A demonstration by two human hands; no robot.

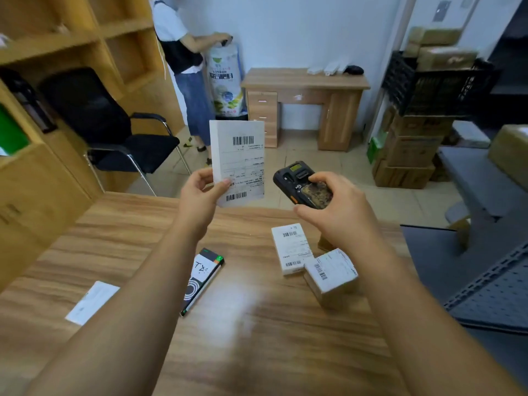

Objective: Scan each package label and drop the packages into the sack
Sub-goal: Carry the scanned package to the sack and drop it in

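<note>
Head view: left hand (pixel 200 192) pinches a labelled package (pixel 238 161); right hand (pixel 340 212) grips the scanner (pixel 303 184).

- White wall (pixel 300 30) at 12 o'clock, a small wooden desk (pixel 305 81) against it.
- Beige tiled floor (pixel 357 172).
- Black office chair (pixel 108 130) at 10 o'clock, beside wooden shelving (pixel 94 32).
- Wood-grain table (pixel 257 324) at 6 o'clock.

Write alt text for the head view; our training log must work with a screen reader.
The left hand holds a white labelled package upright while the right hand grips a black handheld scanner beside it, above a wooden table. Two more labelled packages lie on the table; a printed sack stands across the room.
</note>
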